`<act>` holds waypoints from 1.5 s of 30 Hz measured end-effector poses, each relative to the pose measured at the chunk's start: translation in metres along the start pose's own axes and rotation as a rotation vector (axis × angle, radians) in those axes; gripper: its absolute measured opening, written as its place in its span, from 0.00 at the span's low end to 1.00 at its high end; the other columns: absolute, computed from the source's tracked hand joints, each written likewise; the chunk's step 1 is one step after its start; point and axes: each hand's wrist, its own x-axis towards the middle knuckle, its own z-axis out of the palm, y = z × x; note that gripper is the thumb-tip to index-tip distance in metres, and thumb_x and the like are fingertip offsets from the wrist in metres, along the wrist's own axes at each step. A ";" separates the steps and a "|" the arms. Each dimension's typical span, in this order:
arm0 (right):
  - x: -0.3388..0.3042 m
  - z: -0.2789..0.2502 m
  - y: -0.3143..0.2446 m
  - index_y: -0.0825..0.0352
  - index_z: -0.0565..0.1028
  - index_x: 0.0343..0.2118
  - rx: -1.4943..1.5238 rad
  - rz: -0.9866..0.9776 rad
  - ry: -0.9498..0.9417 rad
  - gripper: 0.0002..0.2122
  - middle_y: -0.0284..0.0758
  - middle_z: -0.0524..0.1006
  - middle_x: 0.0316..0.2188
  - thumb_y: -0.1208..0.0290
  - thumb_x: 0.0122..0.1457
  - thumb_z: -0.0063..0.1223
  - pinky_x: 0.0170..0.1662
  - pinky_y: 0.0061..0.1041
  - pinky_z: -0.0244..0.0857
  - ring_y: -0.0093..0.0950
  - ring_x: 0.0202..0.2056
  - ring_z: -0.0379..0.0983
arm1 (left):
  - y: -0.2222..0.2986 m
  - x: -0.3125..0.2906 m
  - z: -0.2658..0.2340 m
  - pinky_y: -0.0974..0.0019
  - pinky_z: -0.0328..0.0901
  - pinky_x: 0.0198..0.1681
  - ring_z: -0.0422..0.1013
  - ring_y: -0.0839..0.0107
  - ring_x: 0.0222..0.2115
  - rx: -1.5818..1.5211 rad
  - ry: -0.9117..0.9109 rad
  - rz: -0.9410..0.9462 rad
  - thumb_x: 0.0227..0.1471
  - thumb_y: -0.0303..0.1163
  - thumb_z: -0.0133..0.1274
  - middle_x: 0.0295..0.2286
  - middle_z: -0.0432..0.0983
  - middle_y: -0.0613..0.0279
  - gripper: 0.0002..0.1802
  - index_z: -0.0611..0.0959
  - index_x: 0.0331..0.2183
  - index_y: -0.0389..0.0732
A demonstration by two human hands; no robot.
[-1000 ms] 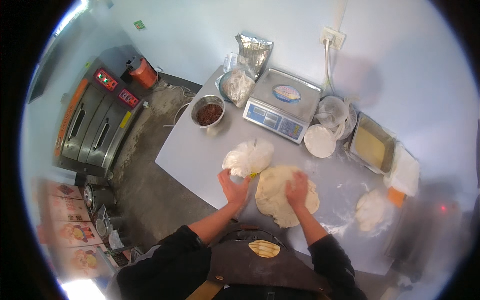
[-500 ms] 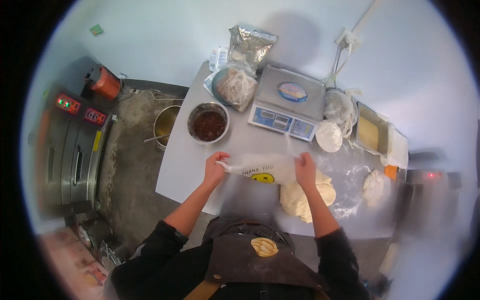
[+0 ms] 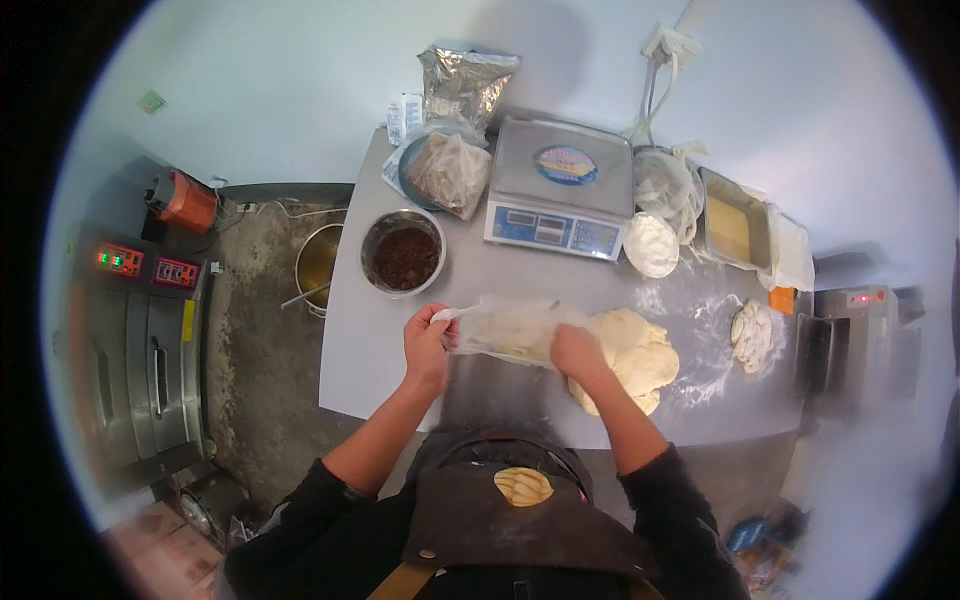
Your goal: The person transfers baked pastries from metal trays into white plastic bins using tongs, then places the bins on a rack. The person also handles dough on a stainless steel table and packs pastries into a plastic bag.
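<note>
A thin white plastic bag (image 3: 510,328) is stretched sideways between my hands above the near part of the table. My left hand (image 3: 428,342) pinches one end of it. At the other end my right hand (image 3: 580,352) is closed in a fist against the plastic; its fingertips are hidden. A large pale lump of dough (image 3: 632,362) lies on the table just right of my right hand, partly covered by that forearm. Beyond the bag to the left stands a steel bowl (image 3: 440,272) with dark brown crumbly filling (image 3: 405,256).
A digital scale (image 3: 560,185) stands at the back beside a bagged brown mass (image 3: 452,172) and a silver foil pouch (image 3: 468,85). To the right are a bowl of flour (image 3: 652,246), a metal tin (image 3: 770,265) and a floury dough piece (image 3: 752,335). A steel pot (image 3: 300,270) stands left of the table.
My right hand has moved left and closed into a fist. The bag has turned, so its printed face no longer shows plainly. The whole view has shifted slightly.
</note>
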 end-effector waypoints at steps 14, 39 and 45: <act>-0.017 0.045 -0.008 0.62 0.73 0.39 0.390 -0.404 0.315 0.09 0.39 0.72 0.47 0.75 0.55 0.57 0.40 0.46 0.73 0.47 0.40 0.78 | -0.086 -0.001 0.030 0.51 0.68 0.55 0.75 0.48 0.47 1.484 -0.490 0.516 0.51 0.28 0.56 0.49 0.78 0.48 0.23 0.78 0.51 0.41; -0.072 0.047 0.038 0.64 0.76 0.46 0.261 -0.647 0.099 0.17 0.43 0.78 0.40 0.62 0.56 0.65 0.50 0.42 0.67 0.45 0.50 0.70 | -0.089 0.085 -0.026 0.48 0.72 0.49 0.79 0.43 0.40 1.860 -0.199 0.352 0.45 0.45 0.62 0.36 0.83 0.38 0.27 0.86 0.41 0.32; -0.067 0.052 0.027 0.63 0.76 0.52 0.002 -0.405 0.113 0.37 0.44 0.72 0.56 0.43 0.42 0.73 0.61 0.49 0.58 0.45 0.60 0.65 | -0.073 0.093 -0.038 0.50 0.72 0.50 0.78 0.45 0.42 1.884 -0.487 0.360 0.40 0.42 0.66 0.38 0.83 0.43 0.27 0.86 0.42 0.35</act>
